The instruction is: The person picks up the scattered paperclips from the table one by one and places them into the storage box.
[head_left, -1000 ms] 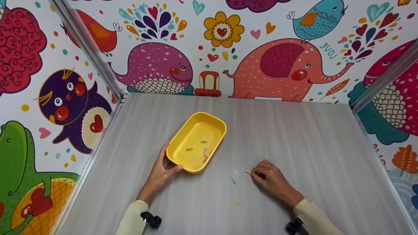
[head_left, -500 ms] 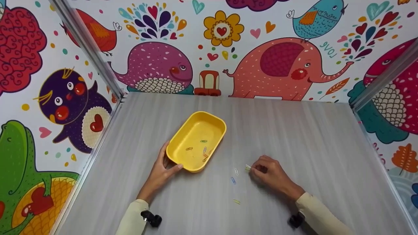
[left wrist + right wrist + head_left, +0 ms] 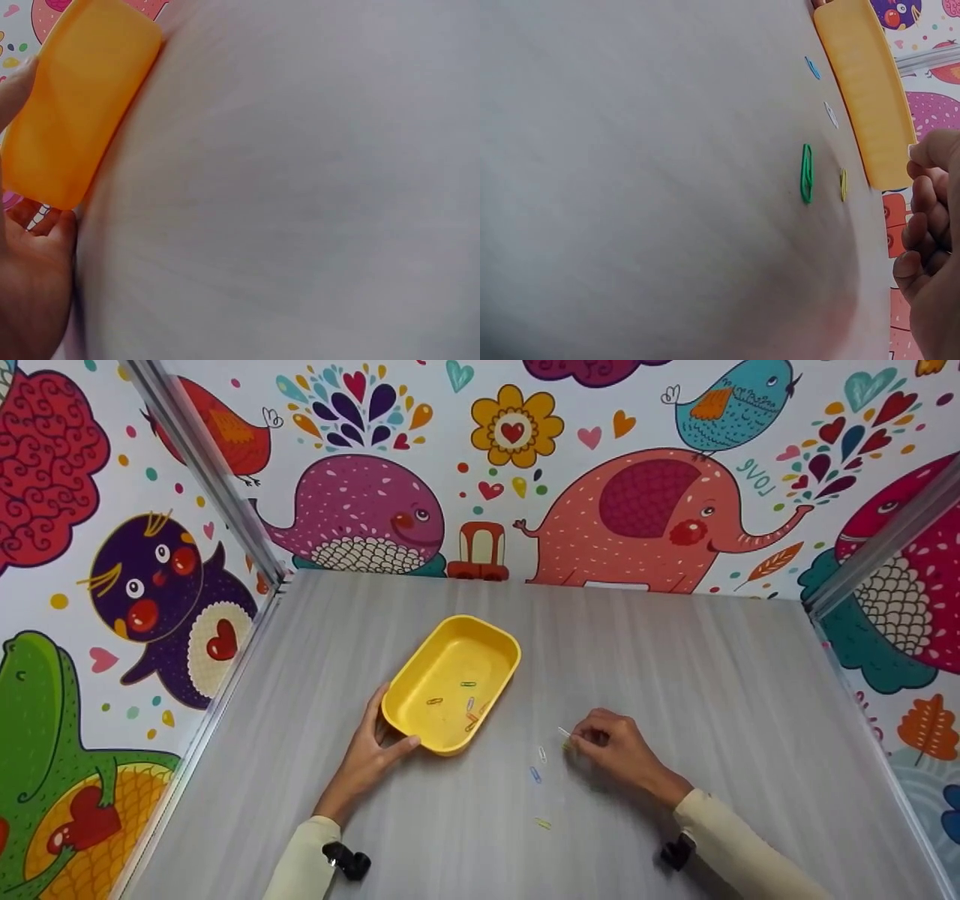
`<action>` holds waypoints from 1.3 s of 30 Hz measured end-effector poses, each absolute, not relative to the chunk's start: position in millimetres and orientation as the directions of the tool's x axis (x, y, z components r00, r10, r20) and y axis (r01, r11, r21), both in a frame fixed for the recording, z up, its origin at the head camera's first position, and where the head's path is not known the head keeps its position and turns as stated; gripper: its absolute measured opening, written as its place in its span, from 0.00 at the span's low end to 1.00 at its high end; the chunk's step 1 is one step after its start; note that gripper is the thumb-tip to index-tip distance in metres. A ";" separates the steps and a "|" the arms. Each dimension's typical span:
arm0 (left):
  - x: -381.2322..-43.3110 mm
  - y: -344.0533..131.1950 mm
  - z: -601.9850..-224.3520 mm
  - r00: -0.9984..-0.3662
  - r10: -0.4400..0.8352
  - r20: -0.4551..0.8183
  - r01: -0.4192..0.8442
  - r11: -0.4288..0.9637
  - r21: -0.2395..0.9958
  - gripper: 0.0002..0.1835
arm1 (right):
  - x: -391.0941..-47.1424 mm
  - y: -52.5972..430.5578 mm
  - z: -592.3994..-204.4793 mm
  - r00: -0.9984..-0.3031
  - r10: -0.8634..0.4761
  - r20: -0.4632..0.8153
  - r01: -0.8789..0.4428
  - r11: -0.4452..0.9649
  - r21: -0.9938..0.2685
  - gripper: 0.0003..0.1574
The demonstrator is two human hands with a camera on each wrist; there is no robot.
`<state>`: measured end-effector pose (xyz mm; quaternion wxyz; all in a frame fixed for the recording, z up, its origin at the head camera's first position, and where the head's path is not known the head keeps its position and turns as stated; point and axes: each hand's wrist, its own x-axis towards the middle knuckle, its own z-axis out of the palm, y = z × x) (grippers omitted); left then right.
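My left hand grips the near-left corner of a yellow plastic tub, thumb and fingers spread along its walls. Several coloured paper clips lie inside, among them a green paper clip. My right hand pinches a white paper clip between thumb and forefinger, just above the table. Close below it lies a yellow paper clip. Left of that hand are another white paper clip and a blue paper clip. A green paper clip shows in the right wrist view.
A yellowish paper clip lies nearer the front of the grey wood-grain table. Walls with cartoon animals enclose the back and sides, joined by metal corner posts.
The right hand has shifted slightly away from me and to the left, and the white paper clip it pinches now points out farther left. The left hand and tub stay put.
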<state>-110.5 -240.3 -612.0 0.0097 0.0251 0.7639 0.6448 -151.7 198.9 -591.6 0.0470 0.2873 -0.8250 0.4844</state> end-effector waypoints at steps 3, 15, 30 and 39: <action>-111.3 -240.3 -611.2 -0.998 0.056 0.018 0.028 0.168 0.985 0.58 | -154.9 197.9 -591.6 -0.826 -0.433 0.361 -0.523 0.352 -0.776 0.10; -111.9 -238.5 -609.9 -0.998 0.054 0.026 0.036 0.185 0.982 0.58 | -163.4 191.4 -583.8 -0.845 -0.459 0.274 -0.460 0.363 -0.810 0.04; -111.8 -239.0 -611.6 -0.998 0.059 0.020 0.030 0.170 0.985 0.59 | -173.6 177.6 -573.5 -0.852 -0.483 0.203 -0.406 0.364 -0.838 0.03; -110.6 -240.5 -611.8 -0.996 0.073 0.054 0.064 0.140 0.988 0.59 | -180.0 166.2 -566.9 -0.845 -0.500 0.189 -0.401 0.358 -0.844 0.03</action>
